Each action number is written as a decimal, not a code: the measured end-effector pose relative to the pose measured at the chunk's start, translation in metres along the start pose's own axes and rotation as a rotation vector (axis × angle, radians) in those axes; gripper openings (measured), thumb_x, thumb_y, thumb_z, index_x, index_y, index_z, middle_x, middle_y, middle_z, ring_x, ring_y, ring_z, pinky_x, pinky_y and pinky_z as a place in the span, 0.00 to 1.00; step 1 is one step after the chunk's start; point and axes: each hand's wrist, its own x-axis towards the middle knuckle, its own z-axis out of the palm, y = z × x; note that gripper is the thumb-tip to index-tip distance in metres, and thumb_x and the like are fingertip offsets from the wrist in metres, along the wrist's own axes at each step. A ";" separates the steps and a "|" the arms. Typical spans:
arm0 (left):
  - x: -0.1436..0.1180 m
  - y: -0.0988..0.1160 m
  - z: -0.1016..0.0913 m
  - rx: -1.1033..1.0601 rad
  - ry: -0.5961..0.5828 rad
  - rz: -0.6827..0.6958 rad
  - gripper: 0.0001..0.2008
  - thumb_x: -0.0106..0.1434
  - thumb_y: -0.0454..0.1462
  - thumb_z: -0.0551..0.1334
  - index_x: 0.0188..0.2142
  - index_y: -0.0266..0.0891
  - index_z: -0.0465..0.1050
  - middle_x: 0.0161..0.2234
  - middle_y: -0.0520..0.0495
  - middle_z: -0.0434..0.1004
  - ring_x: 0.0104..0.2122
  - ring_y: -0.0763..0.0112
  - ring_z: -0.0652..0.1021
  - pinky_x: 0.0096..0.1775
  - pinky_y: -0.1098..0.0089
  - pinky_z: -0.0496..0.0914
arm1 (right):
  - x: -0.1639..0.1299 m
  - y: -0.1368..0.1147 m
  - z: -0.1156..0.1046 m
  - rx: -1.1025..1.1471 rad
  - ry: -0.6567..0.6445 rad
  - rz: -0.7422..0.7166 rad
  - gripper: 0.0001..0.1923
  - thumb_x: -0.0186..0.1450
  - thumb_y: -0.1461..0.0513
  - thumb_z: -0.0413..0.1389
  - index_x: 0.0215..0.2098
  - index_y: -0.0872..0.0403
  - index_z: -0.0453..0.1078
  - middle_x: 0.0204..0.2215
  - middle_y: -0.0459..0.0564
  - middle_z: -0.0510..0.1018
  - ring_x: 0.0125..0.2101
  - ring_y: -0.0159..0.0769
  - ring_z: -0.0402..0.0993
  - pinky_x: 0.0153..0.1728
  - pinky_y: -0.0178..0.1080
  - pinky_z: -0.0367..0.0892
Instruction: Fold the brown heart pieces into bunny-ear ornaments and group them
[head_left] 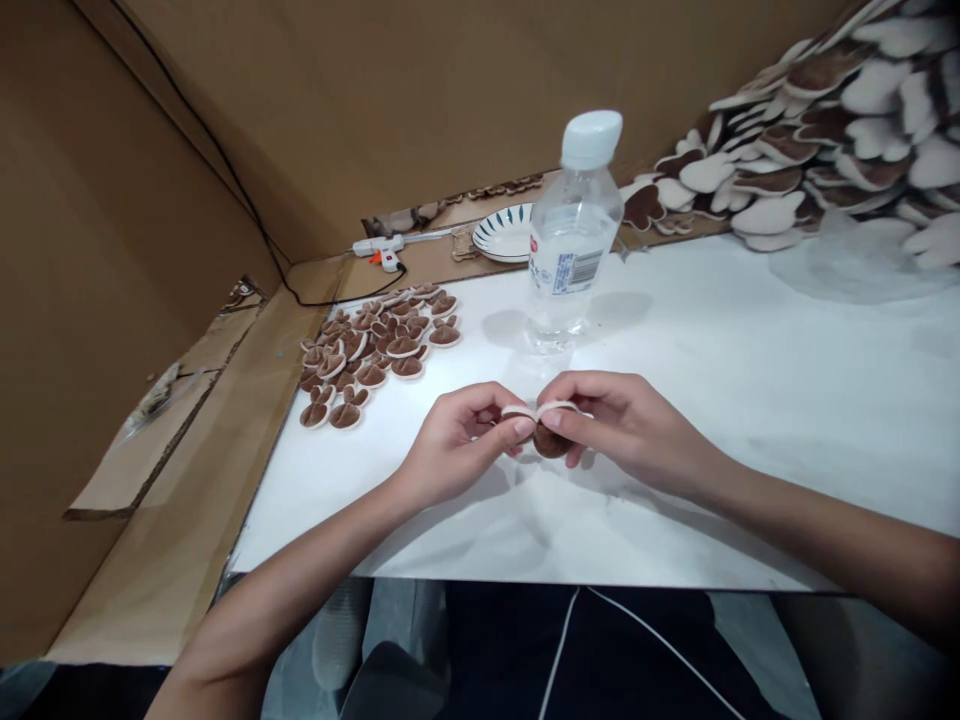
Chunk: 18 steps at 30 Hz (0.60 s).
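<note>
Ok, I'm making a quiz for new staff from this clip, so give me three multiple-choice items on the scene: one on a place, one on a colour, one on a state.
1. Where does the water bottle stand?
A. on the white table, just beyond the hands
B. on the cardboard at the left
C. in the dish

2. What colour is the bottle's cap?
A. blue
B. white
C. red

3. How is the small brown and white piece held?
A. lying loose on the table
B. in the left hand alone
C. pinched between the left hand and the right hand

Answers:
1 A, the bottle stands upright on the white surface behind the fingers.
2 B, the cap is plainly white.
3 C, fingertips of both hands meet on the piece.
</note>
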 end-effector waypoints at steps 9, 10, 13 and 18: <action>-0.002 0.000 -0.001 0.044 0.058 0.108 0.09 0.60 0.39 0.63 0.32 0.35 0.70 0.28 0.52 0.69 0.20 0.82 0.70 0.20 0.79 0.65 | -0.001 -0.002 -0.002 0.118 -0.043 0.024 0.13 0.63 0.53 0.57 0.34 0.57 0.69 0.27 0.48 0.76 0.16 0.25 0.68 0.18 0.32 0.66; -0.002 0.000 0.000 0.035 0.064 0.113 0.08 0.60 0.39 0.63 0.32 0.35 0.70 0.29 0.51 0.69 0.18 0.83 0.70 0.18 0.79 0.64 | -0.001 -0.002 -0.002 0.111 -0.030 0.014 0.13 0.62 0.54 0.58 0.34 0.56 0.69 0.28 0.48 0.76 0.17 0.26 0.70 0.19 0.32 0.67; -0.002 -0.001 0.001 0.027 0.082 0.149 0.07 0.60 0.38 0.64 0.34 0.35 0.71 0.35 0.49 0.68 0.18 0.84 0.71 0.17 0.78 0.67 | -0.001 0.000 -0.001 0.080 0.049 -0.060 0.11 0.61 0.55 0.60 0.33 0.56 0.70 0.32 0.49 0.75 0.26 0.32 0.76 0.25 0.33 0.73; -0.003 0.000 0.004 0.075 0.171 0.154 0.06 0.56 0.36 0.67 0.30 0.34 0.73 0.38 0.46 0.69 0.27 0.77 0.75 0.27 0.75 0.73 | 0.000 0.005 0.005 -0.072 0.179 -0.219 0.06 0.60 0.60 0.60 0.29 0.55 0.72 0.38 0.51 0.71 0.31 0.32 0.74 0.29 0.35 0.74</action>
